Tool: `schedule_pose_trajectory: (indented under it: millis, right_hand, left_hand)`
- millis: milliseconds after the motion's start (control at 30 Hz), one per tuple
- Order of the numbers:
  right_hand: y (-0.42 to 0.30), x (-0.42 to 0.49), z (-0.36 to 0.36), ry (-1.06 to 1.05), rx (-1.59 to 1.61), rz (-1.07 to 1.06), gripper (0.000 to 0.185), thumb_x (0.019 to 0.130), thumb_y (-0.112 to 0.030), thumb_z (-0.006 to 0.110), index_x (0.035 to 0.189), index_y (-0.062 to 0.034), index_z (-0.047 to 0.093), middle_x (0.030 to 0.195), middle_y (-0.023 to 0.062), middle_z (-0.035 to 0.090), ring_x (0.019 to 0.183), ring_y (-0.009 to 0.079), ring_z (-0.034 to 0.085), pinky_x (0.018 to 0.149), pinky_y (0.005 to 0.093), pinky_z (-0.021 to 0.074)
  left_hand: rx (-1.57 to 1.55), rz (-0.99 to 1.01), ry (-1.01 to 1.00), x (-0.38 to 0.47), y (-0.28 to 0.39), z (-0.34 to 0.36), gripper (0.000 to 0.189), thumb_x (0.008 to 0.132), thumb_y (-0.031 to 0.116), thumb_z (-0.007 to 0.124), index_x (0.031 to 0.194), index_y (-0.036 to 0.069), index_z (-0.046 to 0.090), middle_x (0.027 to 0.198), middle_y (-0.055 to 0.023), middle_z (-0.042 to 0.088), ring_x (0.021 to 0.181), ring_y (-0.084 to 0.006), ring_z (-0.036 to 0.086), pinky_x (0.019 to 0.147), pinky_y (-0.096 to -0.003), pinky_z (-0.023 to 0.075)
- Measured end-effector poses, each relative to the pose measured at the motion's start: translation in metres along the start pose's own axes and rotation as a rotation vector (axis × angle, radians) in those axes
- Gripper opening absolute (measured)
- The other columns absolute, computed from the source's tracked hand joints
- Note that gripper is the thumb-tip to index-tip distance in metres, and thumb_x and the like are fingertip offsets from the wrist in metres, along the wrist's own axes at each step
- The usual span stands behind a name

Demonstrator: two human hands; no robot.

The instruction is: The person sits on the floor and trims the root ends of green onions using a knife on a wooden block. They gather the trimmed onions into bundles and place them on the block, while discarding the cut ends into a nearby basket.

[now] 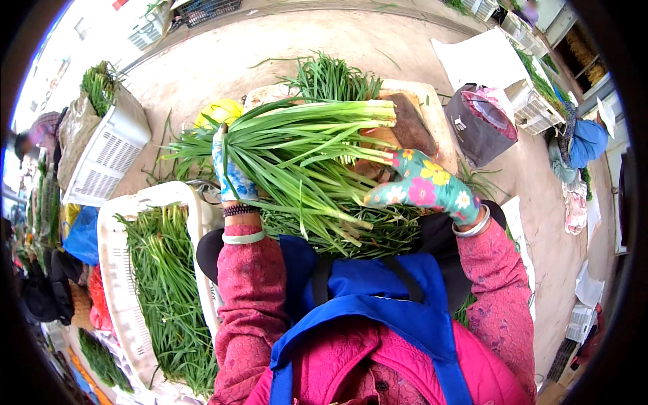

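Note:
Before me spreads a loose bunch of long green leafy stalks (304, 126), like garlic chives, its pale cut ends to the right. My left hand (230, 167), in a blue and white patterned glove, is closed around the leafy end. My right hand (420, 185), in a green flowered glove, is at the pale ends, thumb and fingers apart, touching or close to the lower stalks; the exact contact is unclear. Under the bunch, a heap of darker leaves (395, 233) lies near my lap. Another green bundle (329, 78) rests beyond, beside a brown block (409, 124) on a pale board (440, 121).
A white plastic crate (109, 243) of greens stands at my left, another white crate (109, 157) farther off. A yellow object (220, 111) lies behind the leaves. At right are a dark bag (476, 129) and a crate (531, 109). People sit at the far left.

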State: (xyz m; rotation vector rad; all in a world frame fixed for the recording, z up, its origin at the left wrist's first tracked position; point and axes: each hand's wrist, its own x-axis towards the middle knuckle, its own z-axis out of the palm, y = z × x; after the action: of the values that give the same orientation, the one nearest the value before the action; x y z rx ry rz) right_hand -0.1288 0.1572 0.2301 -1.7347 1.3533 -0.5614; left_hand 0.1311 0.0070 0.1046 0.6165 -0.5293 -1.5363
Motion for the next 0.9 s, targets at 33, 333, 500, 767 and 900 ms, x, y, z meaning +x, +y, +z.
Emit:
schedule_pose_trajectory:
  millis: [33, 333, 500, 767, 900]
  right_hand:
    - [0.0, 0.0, 0.0, 0.006, -0.227, -0.015, 0.06, 0.07, -0.029, 0.069, 0.12, -0.0033, 0.049, 0.086, 0.0128, 0.062, 0.078, 0.02, 0.06, 0.074, 0.0306, 0.0449]
    - [0.035, -0.004, 0.019, 0.34, -0.051, -0.235, 0.023, 0.081, -0.024, 0.056, 0.091, -0.0045, 0.063, 0.074, 0.0104, 0.061, 0.069, 0.0178, 0.061, 0.059, 0.03, 0.0469]
    - [0.064, -0.074, -0.049, 0.229, -0.075, 0.204, 0.024, 0.072, -0.026, 0.062, 0.084, -0.0048, 0.065, 0.061, 0.0082, 0.057, 0.064, 0.0148, 0.06, 0.058, 0.029, 0.0467]
    - [-0.015, -0.013, 0.025, 0.223, -0.638, -0.344, 0.048, 0.077, -0.02, 0.06, 0.123, -0.0151, 0.047, 0.087, 0.0065, 0.061, 0.071, 0.0231, 0.06, 0.059, 0.0334, 0.0471]
    - [0.006, 0.032, 0.034, 0.313, -0.522, -0.601, 0.028, 0.08, -0.019, 0.055, 0.107, -0.0138, 0.06, 0.092, 0.0069, 0.061, 0.072, 0.0225, 0.059, 0.058, 0.0322, 0.0463]
  left_hand:
    - [0.033, 0.029, 0.017, 0.0, 0.001, 0.001, 0.037, 0.091, 0.028, 0.041, 0.113, 0.0, 0.051, 0.104, -0.0132, 0.06, 0.091, -0.0221, 0.059, 0.081, -0.0346, 0.0488]
    - [0.091, 0.009, 0.079, -0.001, 0.008, 0.008, 0.041, 0.09, 0.031, 0.038, 0.113, -0.001, 0.05, 0.105, -0.0154, 0.059, 0.089, -0.0249, 0.06, 0.08, -0.0358, 0.0498]
    - [-0.054, 0.011, 0.151, 0.014, 0.036, -0.014, 0.04, 0.086, 0.034, 0.044, 0.108, 0.002, 0.055, 0.104, -0.0154, 0.06, 0.086, -0.0272, 0.06, 0.076, -0.0383, 0.0509]
    - [-0.031, 0.048, 0.156, 0.012, 0.015, 0.006, 0.029, 0.085, 0.029, 0.05, 0.1, 0.005, 0.057, 0.092, -0.0088, 0.062, 0.078, -0.0216, 0.061, 0.072, -0.0327, 0.0512]
    - [-0.054, 0.019, 0.21, -0.005, 0.012, 0.044, 0.024, 0.083, 0.023, 0.053, 0.096, 0.004, 0.057, 0.09, -0.0088, 0.062, 0.077, -0.0209, 0.06, 0.07, -0.0324, 0.0507]
